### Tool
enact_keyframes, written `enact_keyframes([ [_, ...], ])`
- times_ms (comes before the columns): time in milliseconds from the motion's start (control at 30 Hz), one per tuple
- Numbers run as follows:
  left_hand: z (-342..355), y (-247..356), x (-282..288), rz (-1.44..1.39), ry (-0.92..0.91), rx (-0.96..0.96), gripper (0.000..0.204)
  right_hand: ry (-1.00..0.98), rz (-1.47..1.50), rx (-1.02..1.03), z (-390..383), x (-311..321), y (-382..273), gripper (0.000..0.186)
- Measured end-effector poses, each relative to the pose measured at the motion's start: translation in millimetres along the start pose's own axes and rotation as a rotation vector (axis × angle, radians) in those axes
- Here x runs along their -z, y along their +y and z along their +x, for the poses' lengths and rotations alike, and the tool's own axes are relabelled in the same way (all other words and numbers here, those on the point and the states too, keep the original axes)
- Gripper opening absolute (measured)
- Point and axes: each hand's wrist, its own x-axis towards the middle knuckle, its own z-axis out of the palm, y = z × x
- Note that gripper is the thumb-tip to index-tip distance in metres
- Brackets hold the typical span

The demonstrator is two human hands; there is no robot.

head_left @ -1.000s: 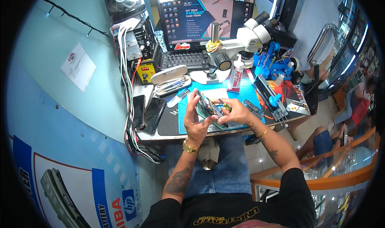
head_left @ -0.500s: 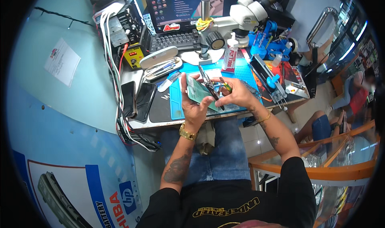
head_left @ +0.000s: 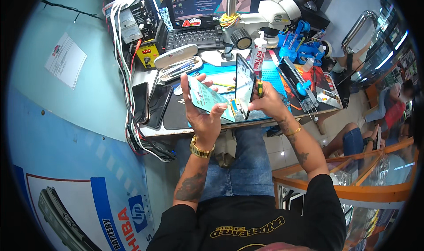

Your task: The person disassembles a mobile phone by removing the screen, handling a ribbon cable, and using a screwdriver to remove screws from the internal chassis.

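My left hand [head_left: 202, 123] grips a flat mint-green phone panel [head_left: 204, 98], tilted, with fingers behind it and thumb near its lower right. My right hand [head_left: 270, 104] holds a dark-edged phone part [head_left: 243, 81] nearly upright, along with a yellow-and-black small tool [head_left: 260, 89]. The two parts are spread apart, with an orange strip [head_left: 234, 105] low between them; whether it joins both I cannot tell. Both are over a blue work mat [head_left: 274, 76], beside a white glue tube [head_left: 257, 56].
A microscope [head_left: 276, 14], laptop [head_left: 192, 39], pen case [head_left: 176, 58], yellow power unit [head_left: 146, 55], two dark phones [head_left: 157, 107], blue tool holder [head_left: 304, 52] and metal clamp [head_left: 302, 89] crowd the desk [head_left: 150, 131]. People [head_left: 353, 140] sit beyond a wood-framed glass counter [head_left: 335, 187] at right.
The two phone parts have opened apart. The green panel moved left with my left hand; the dark part rose to nearly upright in my right hand, with the tool.
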Motion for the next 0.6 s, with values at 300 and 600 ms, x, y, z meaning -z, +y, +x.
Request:
enact_keyframes([
  [300, -1.2, 8.5, 0.2, 0.19, 0.0, -0.099, 0.103, 0.024, -0.142, 0.077, -9.2, -12.2, -11.4, 0.083],
  [600, 7.3, 9.5, 13.3, 0.31, -0.183, -0.036, 0.081, 0.124, -0.249, 0.011, -10.5, -14.9, -22.5, 0.095],
])
